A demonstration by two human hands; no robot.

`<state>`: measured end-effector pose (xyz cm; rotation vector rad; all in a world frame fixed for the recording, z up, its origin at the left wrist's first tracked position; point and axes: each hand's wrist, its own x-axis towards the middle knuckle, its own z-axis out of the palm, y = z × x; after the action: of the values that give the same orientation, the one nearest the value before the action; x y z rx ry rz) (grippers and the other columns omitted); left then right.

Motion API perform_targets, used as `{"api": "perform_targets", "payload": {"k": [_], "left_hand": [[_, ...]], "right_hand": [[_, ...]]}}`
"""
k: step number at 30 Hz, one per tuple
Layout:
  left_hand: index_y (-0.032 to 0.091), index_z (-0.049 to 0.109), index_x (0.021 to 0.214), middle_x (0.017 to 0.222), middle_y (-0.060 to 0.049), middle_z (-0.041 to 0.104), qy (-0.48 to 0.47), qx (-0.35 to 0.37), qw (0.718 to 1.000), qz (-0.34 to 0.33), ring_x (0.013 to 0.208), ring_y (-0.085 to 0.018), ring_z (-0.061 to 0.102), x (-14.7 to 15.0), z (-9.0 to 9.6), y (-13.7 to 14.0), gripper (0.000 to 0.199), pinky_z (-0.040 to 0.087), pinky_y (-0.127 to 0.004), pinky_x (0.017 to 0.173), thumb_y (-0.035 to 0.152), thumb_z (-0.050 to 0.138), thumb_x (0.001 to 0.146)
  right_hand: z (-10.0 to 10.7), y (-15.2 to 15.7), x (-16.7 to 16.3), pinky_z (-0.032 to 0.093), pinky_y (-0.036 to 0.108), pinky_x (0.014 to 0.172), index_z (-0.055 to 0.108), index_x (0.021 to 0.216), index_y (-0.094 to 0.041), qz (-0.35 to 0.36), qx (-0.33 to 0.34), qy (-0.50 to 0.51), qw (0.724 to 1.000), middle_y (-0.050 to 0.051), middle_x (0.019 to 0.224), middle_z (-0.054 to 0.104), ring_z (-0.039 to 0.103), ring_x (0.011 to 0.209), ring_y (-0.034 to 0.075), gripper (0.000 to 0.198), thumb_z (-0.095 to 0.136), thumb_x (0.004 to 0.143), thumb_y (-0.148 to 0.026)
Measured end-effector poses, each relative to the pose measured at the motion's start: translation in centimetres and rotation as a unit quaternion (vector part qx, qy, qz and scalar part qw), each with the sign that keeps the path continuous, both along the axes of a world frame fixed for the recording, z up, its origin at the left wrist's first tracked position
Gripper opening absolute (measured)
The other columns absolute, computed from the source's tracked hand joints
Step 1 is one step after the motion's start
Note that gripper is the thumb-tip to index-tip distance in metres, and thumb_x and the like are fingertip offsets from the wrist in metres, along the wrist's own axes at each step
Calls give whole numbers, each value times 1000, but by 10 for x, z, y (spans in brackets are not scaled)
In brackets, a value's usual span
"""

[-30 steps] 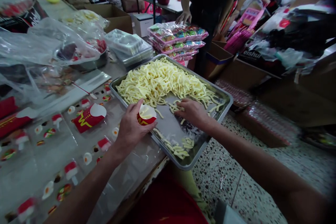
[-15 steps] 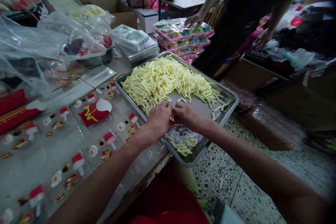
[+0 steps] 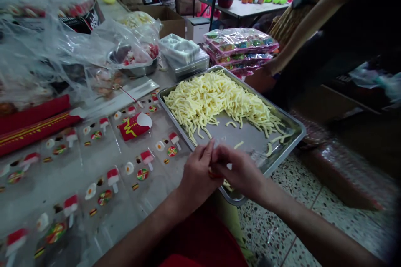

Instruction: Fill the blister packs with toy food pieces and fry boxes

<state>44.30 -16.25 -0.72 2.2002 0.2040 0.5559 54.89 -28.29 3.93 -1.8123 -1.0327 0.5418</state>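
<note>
My left hand [image 3: 199, 171] and my right hand [image 3: 239, 169] meet over the near corner of a metal tray [image 3: 278, 164]. Both are closed, fingertips pinching a scrap of clear plastic film [image 3: 220, 139]. Something red-orange shows between the palms, mostly covered by my fingers. The tray carries a heap of pale yellow strips shaped like French fries [image 3: 213, 96], piled toward its far side. A few stray strips lie near my hands. To the left, a red fries carton [image 3: 135, 127] with a yellow mark rests on the table.
Clear packets with small toy-like food pieces [image 3: 112, 179] cover the table at left. Behind stand stacked clear plastic trays [image 3: 180, 50], a metal bowl [image 3: 134, 64] under plastic bags, and wrapped pink packs [image 3: 239, 44]. A co-worker's arm [image 3: 300, 29] reaches down at right.
My hands have drawn back toward me, off the tray's middle, still closed together. The view has turned left. The co-worker's hand has left the top of the pink packs.
</note>
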Motion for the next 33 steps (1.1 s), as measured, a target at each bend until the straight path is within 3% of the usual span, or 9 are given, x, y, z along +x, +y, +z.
{"api": "perform_targets", "payload": {"k": [3, 6, 10, 14, 17, 20, 23, 30, 33], "left_hand": [[24, 45, 150, 127, -9, 59, 9, 16, 998, 56, 115, -26, 60, -28, -2, 18, 86, 51, -39, 102, 20, 80, 71], [24, 47, 149, 128, -10, 58, 38, 23, 989, 144, 117, -27, 60, -51, 1, 41, 83, 50, -40, 103, 26, 80, 74], [23, 50, 148, 124, -9, 60, 54, 31, 977, 204, 113, -27, 60, -70, 7, 69, 81, 49, -41, 104, 31, 81, 74], [25, 49, 148, 121, -7, 59, 53, 28, 977, 206, 109, -25, 61, -81, 11, 86, 81, 51, -39, 99, 37, 81, 75], [25, 51, 147, 121, -7, 59, 64, 31, 979, 193, 108, -26, 62, -80, 12, 87, 80, 51, -39, 99, 39, 81, 75], [25, 51, 146, 122, -7, 60, 70, 33, 984, 162, 108, -26, 62, -69, 17, 82, 79, 51, -40, 100, 41, 81, 74], [27, 52, 146, 123, -7, 61, 72, 58, 987, 129, 110, -28, 62, -59, 25, 77, 80, 51, -41, 101, 43, 81, 73], [27, 53, 146, 127, -8, 62, 100, 79, 985, 113, 116, -30, 61, -64, 35, 72, 82, 49, -42, 104, 48, 82, 72], [26, 51, 147, 128, -7, 61, 112, 82, 983, 119, 116, -28, 62, -63, 39, 70, 83, 49, -40, 104, 45, 82, 73]], "right_hand": [[-1, 15, 6, 51, 26, 64, 56, 83, -21, 12, 48, 79, 996, 1, 90, 69, 65, 73, 13, 13, 68, 84, -22], [-10, 39, 29, 49, 27, 67, 66, 83, -20, -38, 42, -32, 998, 3, 90, 70, 64, 75, 14, 10, 71, 87, -28], [-32, 83, 47, 42, 28, 67, 75, 107, -22, 44, -110, -264, 957, 5, 92, 69, 59, 74, 14, 20, 58, 96, -21], [-39, 87, 62, 37, 28, 65, 76, 111, -26, 177, -207, -349, 896, 5, 95, 68, 56, 75, 14, 27, 57, 94, -15], [-31, 48, 90, 41, 27, 69, 79, 106, -29, 156, -181, -288, 927, 4, 99, 70, 59, 78, 14, 24, 65, 90, -17], [-21, -2, 116, 43, 27, 63, 80, 102, -23, -39, -110, -187, 975, 4, 87, 71, 58, 67, 13, 19, 70, 88, -29], [-19, -32, 124, 41, 27, 55, 80, 95, -18, -178, -103, -119, 971, 1, 66, 67, 54, 55, 13, 25, 73, 84, -39], [-25, -2, 99, 47, 30, 68, 81, 101, -21, -92, -101, -256, 957, 6, 88, 75, 62, 69, 15, 19, 68, 92, -33], [-20, 22, 91, 46, 30, 72, 79, 104, -23, -10, -158, -301, 940, 7, 100, 74, 63, 76, 16, 17, 67, 94, -29]]}}
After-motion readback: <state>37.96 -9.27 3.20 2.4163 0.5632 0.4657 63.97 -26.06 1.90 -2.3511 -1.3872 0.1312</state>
